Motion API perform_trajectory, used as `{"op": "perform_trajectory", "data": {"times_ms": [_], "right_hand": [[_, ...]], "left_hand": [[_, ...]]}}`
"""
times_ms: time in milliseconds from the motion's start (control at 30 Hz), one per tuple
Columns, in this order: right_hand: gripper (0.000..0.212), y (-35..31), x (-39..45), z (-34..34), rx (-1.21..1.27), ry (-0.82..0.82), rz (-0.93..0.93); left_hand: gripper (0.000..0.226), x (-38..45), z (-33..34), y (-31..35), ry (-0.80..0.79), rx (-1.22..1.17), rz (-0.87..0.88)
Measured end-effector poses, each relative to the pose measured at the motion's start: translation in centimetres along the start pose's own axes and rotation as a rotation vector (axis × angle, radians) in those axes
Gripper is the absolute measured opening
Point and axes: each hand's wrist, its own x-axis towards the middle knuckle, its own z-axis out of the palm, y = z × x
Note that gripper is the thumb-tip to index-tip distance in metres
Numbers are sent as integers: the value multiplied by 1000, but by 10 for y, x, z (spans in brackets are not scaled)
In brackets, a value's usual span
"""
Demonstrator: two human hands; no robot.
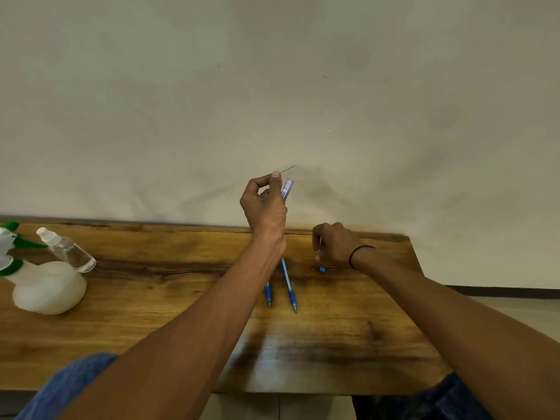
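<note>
Left hand: the left hand (pixel 265 204) is up in the air. It pinches a thin lead (pixel 288 169) and grips the lead case (pixel 288 188).
Right hand: the right hand (pixel 335 245) is curled on the counter (pixel 181 298) near a blue cap (pixel 322 269). I cannot tell if it holds anything.
Pencils: a blue pencil (pixel 289 287) and a second blue pencil (pixel 268 294) lie below.
Do it well: pinch softly, because lead snaps. Keep the case upright and go slow.
</note>
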Motion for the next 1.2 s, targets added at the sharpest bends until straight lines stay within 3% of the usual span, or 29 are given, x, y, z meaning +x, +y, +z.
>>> {"op": "perform_trajectory", "data": {"times_ms": [167, 467, 667, 833, 933, 1200], "right_hand": [[37, 9, 7, 29, -163, -84, 18], [20, 10, 10, 43, -158, -34, 6], [6, -4, 7, 1, 255, 194, -28], [14, -24, -11, -39, 815, 351, -79], [12, -35, -22, -62, 1047, 401, -201], [15, -59, -44, -83, 1132, 444, -378]], "left_hand": [[13, 0, 0, -3, -28, 7, -6], [10, 3, -2, -6, -51, 15, -6], [8, 7, -8, -6, -51, 31, 13], [5, 11, -15, -8, -53, 84, 79], [7, 13, -18, -11, -61, 122, 130], [12, 9, -17, -19, -81, 188, 235]]}}
